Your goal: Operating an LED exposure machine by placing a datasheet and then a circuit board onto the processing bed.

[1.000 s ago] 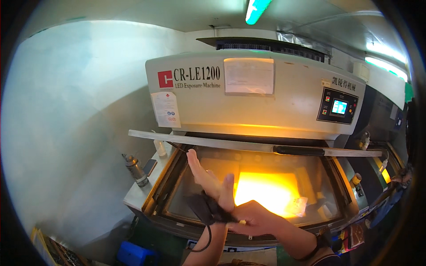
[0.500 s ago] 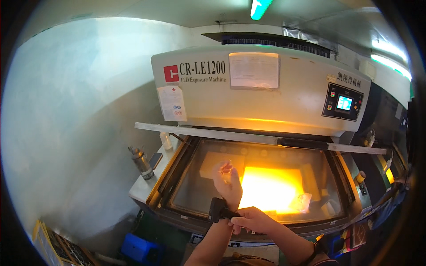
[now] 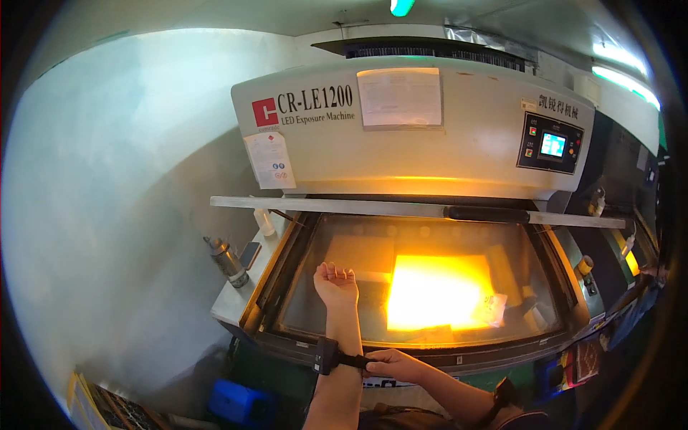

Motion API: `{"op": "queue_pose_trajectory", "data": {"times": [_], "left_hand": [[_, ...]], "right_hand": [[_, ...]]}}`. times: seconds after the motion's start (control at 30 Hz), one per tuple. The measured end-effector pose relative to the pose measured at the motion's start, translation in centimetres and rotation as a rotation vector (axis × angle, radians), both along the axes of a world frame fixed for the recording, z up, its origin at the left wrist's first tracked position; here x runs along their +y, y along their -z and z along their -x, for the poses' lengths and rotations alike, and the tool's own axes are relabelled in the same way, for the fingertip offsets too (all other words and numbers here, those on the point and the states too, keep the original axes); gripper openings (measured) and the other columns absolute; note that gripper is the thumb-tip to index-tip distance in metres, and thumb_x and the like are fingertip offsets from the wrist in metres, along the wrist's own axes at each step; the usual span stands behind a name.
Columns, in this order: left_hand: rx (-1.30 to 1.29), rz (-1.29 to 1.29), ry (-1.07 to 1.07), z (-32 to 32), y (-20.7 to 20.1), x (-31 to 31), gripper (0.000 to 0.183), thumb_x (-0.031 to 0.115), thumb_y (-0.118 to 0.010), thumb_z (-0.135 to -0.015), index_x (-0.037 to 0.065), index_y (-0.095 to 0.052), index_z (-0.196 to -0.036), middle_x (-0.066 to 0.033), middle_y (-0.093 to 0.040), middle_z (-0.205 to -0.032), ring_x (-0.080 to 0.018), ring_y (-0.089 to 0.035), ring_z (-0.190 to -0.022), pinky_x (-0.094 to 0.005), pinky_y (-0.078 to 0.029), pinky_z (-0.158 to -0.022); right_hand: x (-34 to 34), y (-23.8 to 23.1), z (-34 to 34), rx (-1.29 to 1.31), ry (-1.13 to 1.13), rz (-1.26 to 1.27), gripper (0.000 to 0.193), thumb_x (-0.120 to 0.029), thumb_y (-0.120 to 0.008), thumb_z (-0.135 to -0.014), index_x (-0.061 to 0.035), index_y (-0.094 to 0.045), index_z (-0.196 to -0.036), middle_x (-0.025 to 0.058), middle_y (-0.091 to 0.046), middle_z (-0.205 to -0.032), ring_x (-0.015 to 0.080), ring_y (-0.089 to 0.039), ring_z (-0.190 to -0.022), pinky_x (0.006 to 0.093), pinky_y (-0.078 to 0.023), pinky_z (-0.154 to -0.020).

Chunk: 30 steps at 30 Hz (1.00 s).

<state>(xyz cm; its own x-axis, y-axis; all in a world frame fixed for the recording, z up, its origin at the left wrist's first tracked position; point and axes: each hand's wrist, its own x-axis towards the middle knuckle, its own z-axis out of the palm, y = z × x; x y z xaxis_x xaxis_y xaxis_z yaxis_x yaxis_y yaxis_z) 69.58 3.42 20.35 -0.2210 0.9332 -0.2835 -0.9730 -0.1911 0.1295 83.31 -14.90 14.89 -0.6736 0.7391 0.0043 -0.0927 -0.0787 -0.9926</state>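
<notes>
My left hand (image 3: 335, 284) is held palm up over the glass top (image 3: 337, 258) of a large exposure machine, fingers curled in and nothing seen in them. A small black box-shaped device (image 3: 326, 356) sits on that forearm, held by a black strap (image 3: 353, 360). With thumb and fingers closed, my right hand (image 3: 396, 364) pinches the strap on the right side of the forearm. A similar black device (image 3: 505, 393) is strapped around my right forearm. Under the glass, a rectangle (image 3: 433, 290) glows bright yellow.
Across the machine's front runs a metal bar (image 3: 337, 207) with a black grip, below the beige housing (image 3: 459, 158). A metal canister (image 3: 226, 261), a phone (image 3: 249, 255) and a white bottle (image 3: 264, 222) stand on the left ledge. A blue bin (image 3: 240, 401) is on the floor.
My left hand has moved left and its fingers now face up in a curl. The black device has shifted down the forearm, and my right hand stays on the strap.
</notes>
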Motion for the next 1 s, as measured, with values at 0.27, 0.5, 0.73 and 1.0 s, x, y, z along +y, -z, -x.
{"op": "queue_pose_trajectory", "data": {"times": [0.27,0.5,0.73,1.0], "left_hand": [[0.636,-0.054,-0.385,1.0,2.2,3.1,0.019,0.028,-0.051,-0.099,0.011,-0.059,-0.102,0.0005,-0.06,-0.08,-0.0176,-0.052,-0.062,-0.0341,-0.046,-0.065],[2.579,-0.577,-0.427,-2.0,10.5,-2.0,0.024,0.03,-0.059,-0.094,0.012,-0.065,-0.108,-0.0055,-0.069,-0.088,-0.0255,-0.067,-0.078,-0.0429,-0.05,-0.076],[3.041,-0.526,0.03,3.9,15.8,-4.5,0.025,0.033,-0.061,-0.092,0.014,-0.066,-0.106,-0.0034,-0.068,-0.083,-0.0236,-0.068,-0.08,-0.044,-0.047,-0.072],[2.612,-0.515,0.504,7.3,18.5,-3.3,0.022,0.029,-0.06,-0.092,0.011,-0.067,-0.103,-0.0053,-0.068,-0.082,-0.022,-0.068,-0.079,-0.0423,-0.049,-0.076]], "right_hand": [[-3.4,-4.6,3.2,-0.194,-0.102,0.241,0.033,-0.032,-0.055,-0.101,-0.0023,-0.063,-0.09,0.0012,-0.062,-0.077,0.0106,-0.053,-0.066,0.0272,-0.043,-0.061],[0.6,-7.1,7.2,-0.325,-0.153,-0.198,0.037,-0.033,-0.052,-0.102,-0.001,-0.064,-0.088,0.0067,-0.068,-0.076,0.0164,-0.064,-0.071,0.0306,-0.051,-0.069],[1.8,-1.3,9.8,-0.004,-0.207,0.151,0.029,-0.027,-0.052,-0.102,-0.0015,-0.063,-0.093,0.0028,-0.068,-0.074,0.0119,-0.063,-0.073,0.0303,-0.051,-0.071],[2.2,-3.4,15.2,-0.136,-0.337,-0.174,0.024,-0.026,-0.052,-0.102,-0.0023,-0.059,-0.102,0.0052,-0.067,-0.085,0.0113,-0.064,-0.079,0.0284,-0.05,-0.074]]}}
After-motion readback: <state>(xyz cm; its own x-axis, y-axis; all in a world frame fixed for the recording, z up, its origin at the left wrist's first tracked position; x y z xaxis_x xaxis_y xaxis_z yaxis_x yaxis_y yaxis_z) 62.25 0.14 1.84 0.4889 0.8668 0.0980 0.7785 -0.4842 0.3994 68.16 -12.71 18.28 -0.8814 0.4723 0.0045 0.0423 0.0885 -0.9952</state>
